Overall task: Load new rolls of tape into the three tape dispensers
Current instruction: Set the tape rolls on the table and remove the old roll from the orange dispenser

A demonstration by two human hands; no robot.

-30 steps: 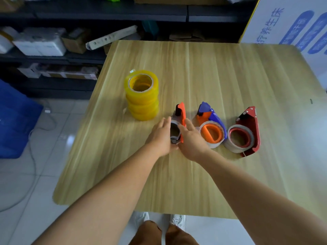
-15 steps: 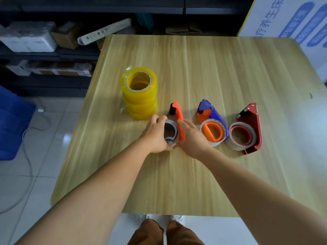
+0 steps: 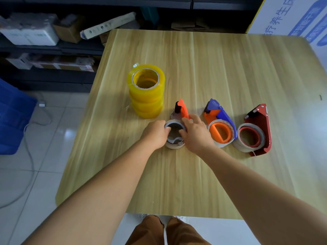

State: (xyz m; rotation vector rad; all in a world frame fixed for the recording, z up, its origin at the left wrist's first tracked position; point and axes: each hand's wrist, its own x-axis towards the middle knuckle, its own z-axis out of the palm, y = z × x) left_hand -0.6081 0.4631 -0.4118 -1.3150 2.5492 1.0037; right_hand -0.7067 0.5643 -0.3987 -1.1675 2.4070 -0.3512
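Three tape dispensers lie in a row on the wooden table (image 3: 221, 68). The left one, an orange dispenser (image 3: 182, 110), carries a nearly empty grey-white core (image 3: 174, 133). My left hand (image 3: 156, 134) grips the core's left rim. My right hand (image 3: 196, 134) holds the dispenser's right side, fingers on the core's rim. The blue-and-orange dispenser (image 3: 221, 128) and the red dispenser (image 3: 254, 131) each hold a thin white core. A stack of yellow tape rolls (image 3: 146, 91) stands upright behind and left of my hands.
Dark shelving (image 3: 53, 48) with boxes runs behind the table at the left. A blue bin (image 3: 12, 117) sits on the tiled floor, a cable trailing beside it. A white printed board (image 3: 299, 18) leans at the back right.
Both hands have closed in on the orange dispenser's core, which now faces up more squarely between my fingers. The camera has tilted down a little.
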